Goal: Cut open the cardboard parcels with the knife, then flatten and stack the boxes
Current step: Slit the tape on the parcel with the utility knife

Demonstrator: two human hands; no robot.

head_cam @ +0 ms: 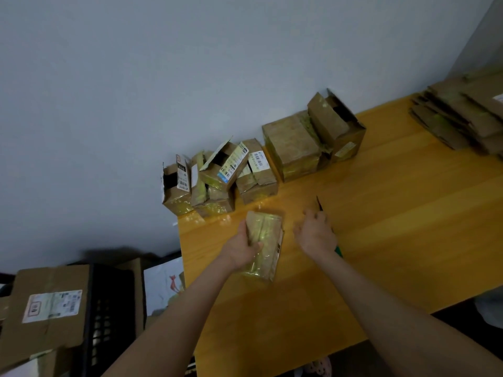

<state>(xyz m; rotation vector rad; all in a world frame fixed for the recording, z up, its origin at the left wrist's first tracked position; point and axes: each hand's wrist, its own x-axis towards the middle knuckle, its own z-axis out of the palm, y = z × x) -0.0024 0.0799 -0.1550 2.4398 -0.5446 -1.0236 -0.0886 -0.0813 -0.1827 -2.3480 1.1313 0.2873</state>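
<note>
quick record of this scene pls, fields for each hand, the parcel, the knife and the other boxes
left hand: grips the small brown taped cardboard parcel
parcel: lies on the yellow wooden table, still sealed
right hand: fingers curled round the green-handled knife
knife: right of the parcel, blade pointing away, not touching it
row of brown cardboard boxes: along the wall, some flaps open
stack of flattened cardboard: table's far right

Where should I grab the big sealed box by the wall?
Likely from the near side: clamp the big sealed box across its near top edge, thumb on the front, fingers on top. The wall backs it, an open box crowds its right, a small parcel its left.
</note>
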